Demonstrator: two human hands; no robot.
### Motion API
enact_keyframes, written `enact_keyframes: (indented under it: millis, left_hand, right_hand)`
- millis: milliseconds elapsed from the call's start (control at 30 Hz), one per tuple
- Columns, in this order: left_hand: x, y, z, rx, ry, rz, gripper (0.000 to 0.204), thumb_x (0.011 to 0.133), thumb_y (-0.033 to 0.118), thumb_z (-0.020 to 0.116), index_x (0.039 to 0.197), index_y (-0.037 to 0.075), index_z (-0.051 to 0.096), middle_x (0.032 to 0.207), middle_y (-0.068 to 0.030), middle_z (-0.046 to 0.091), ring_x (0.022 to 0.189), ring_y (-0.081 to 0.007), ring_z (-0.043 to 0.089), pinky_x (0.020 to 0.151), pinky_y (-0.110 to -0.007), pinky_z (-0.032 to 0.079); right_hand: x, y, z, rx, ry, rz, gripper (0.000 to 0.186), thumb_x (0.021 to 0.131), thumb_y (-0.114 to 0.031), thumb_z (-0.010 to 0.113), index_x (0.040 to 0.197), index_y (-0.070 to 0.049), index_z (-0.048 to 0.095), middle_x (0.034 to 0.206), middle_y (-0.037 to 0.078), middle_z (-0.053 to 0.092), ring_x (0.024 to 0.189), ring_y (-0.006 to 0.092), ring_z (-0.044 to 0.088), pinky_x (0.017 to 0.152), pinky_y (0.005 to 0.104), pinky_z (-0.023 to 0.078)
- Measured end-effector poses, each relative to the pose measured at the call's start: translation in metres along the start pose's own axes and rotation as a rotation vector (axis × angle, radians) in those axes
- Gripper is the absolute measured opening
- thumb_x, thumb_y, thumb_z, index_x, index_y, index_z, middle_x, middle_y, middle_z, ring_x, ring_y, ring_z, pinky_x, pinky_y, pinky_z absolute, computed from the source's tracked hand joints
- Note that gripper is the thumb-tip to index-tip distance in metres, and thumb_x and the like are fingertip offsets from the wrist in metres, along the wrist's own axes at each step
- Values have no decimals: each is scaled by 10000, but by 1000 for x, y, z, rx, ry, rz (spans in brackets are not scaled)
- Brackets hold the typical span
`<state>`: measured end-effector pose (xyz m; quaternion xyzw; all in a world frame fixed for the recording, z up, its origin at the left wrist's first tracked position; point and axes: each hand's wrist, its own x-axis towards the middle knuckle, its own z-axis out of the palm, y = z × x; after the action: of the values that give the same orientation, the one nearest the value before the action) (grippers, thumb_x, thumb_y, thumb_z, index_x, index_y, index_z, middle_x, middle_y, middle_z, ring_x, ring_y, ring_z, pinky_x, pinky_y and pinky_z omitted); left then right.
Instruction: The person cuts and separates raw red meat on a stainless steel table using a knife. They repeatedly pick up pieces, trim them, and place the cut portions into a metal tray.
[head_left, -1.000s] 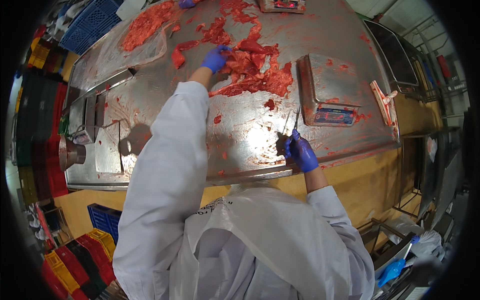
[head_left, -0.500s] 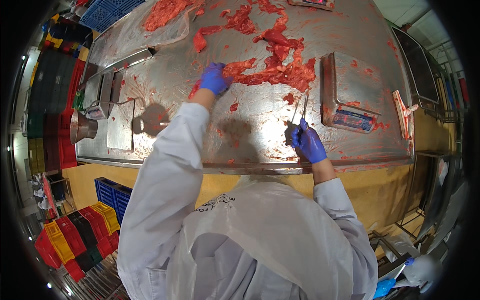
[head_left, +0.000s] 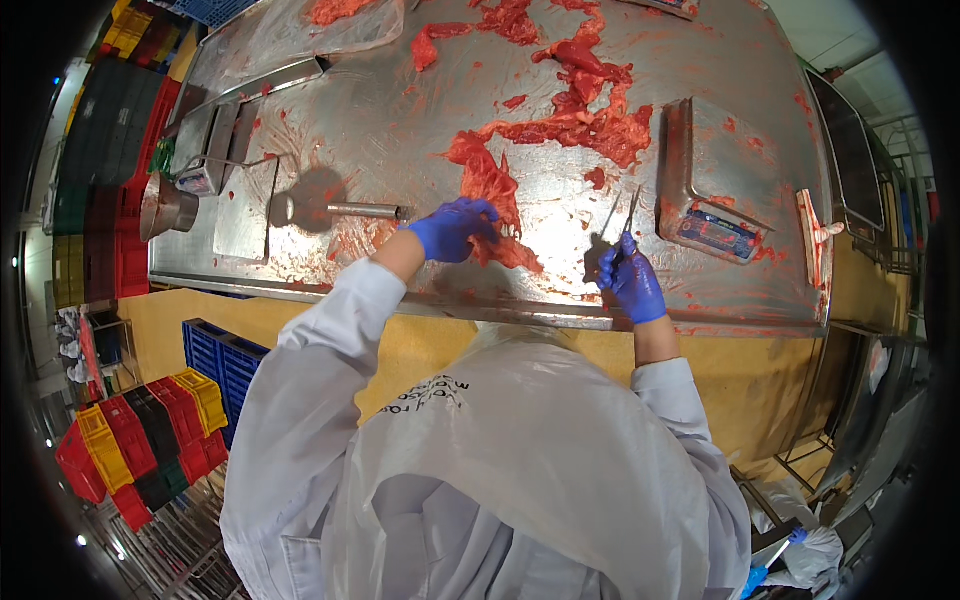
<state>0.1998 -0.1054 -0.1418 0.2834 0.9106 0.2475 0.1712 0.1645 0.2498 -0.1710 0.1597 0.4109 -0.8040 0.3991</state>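
Observation:
My left hand point(head_left: 455, 230), in a blue glove, is closed on a strip of raw red meat point(head_left: 488, 182) near the table's front edge. The strip lies on the steel, partly beneath my fingers. In my blue-gloved right hand point(head_left: 635, 285) is a knife point(head_left: 633, 208) with a thin blade pointing away from me; my fingers are wrapped round its handle. Beyond both hands spreads a pile of raw meat point(head_left: 590, 125) in ragged pieces. A small scrap point(head_left: 596, 178) sits between the pile and the knife.
The steel table point(head_left: 400, 130) is smeared with red scraps. On the right stand a scale point(head_left: 715, 175) and a pale-handled tool point(head_left: 812, 240). Leftward are a metal tube point(head_left: 365, 210), a second scale point(head_left: 205, 150) and a steel funnel-like cup point(head_left: 168, 207). Stacked crates point(head_left: 145, 430) stand at lower left.
My left hand has come toward me, drawing the strip of meat away from the pile. My right hand keeps the knife, now slightly farther right in view. The whole view has shifted a little.

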Motion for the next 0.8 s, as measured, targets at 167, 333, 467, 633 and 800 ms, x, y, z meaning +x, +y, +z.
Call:
enact_keyframes:
  millis: [167, 333, 467, 633, 800]
  left_hand:
    - [-11, -17, 16, -221, 549, -547, 237, 793, 121, 642, 1030, 110, 648, 1119, -127, 585, 1034, -325, 568, 916, -411, 458]
    - [58, -5, 27, 116, 650, -729, 299, 786, 182, 662, 1053, 54, 622, 1121, -167, 568, 1016, -336, 576, 894, -412, 462]
    - [50, -38, 35, -177, 716, -467, 336, 764, 117, 643, 1090, 53, 597, 1122, -169, 545, 985, -366, 575, 879, -397, 470]
    - [-16, -49, 41, -294, 840, -865, 350, 746, 155, 683, 1068, 60, 582, 1076, -185, 536, 997, -374, 565, 874, -418, 468]
    - [27, 2, 53, 0, 732, -945, 413, 738, 244, 723, 1087, 90, 564, 1079, -183, 515, 1004, -360, 557, 863, -450, 464]
  right_hand:
    - [-1, -8, 14, -30, -21, -55, 416, 949, -467, 486, 798, -84, 545, 695, 66, 532, 601, 201, 487, 553, 318, 413]
    - [22, -2, 73, -217, -252, 181, 428, 954, -453, 498, 969, -32, 572, 687, 30, 510, 553, 136, 450, 516, 268, 394]
    - [54, 17, 99, -312, -234, 416, 432, 922, -520, 521, 763, -119, 517, 575, 12, 455, 514, 135, 424, 491, 275, 370]
    - [76, 15, 67, -176, -123, 142, 551, 927, -563, 470, 1014, -26, 562, 596, 5, 459, 499, 122, 402, 522, 244, 383]
    - [34, -3, 75, -386, -302, 365, 541, 906, -601, 460, 718, -101, 543, 626, 77, 555, 507, 205, 547, 477, 314, 468]
